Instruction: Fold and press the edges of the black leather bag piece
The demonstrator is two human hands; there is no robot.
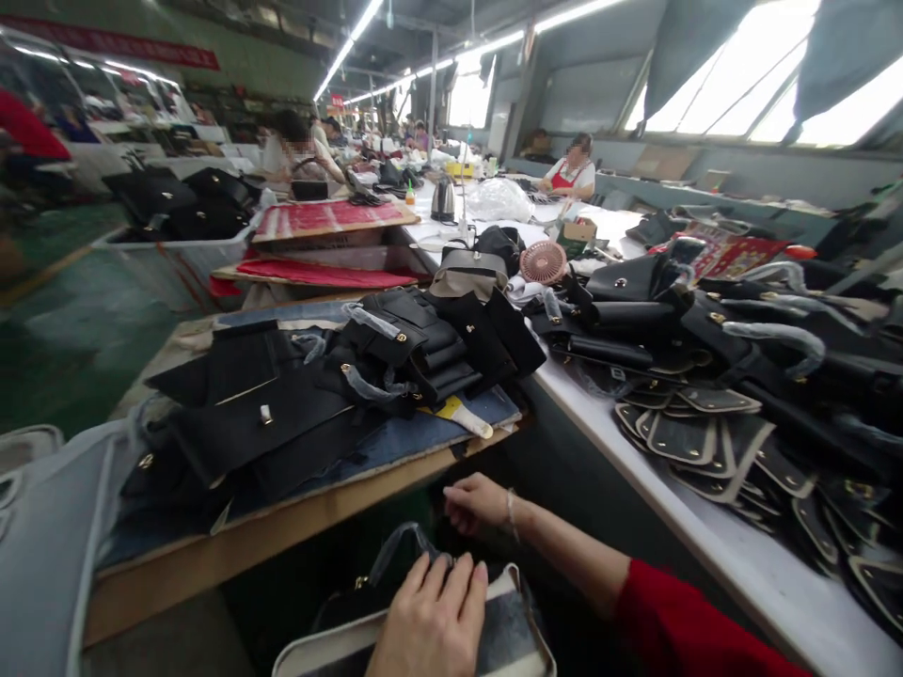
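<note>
At the bottom of the view, my left hand (pixel 432 616) lies flat over a handbag (pixel 518 630) with dark panels and cream edging, its fingers stretched out side by side. A plastic-wrapped handle (pixel 402 543) rises from the bag just beyond the fingertips. My right hand (pixel 476 503) hangs above the dark gap between the board and the white table, its fingers curled in. Whatever may be inside them is hidden. Nearest to it is the corner of the padded board, where a yellow and white strip (pixel 462 414) lies.
Black handbag parts (pixel 261 423) lie on the padded board (pixel 303 503) ahead. The white table (pixel 691 527) on the right bears stacked flaps (pixel 705 437), bags and a pink fan (pixel 543 262). Two co-workers sit farther back. A bin (pixel 176 259) holds black bags.
</note>
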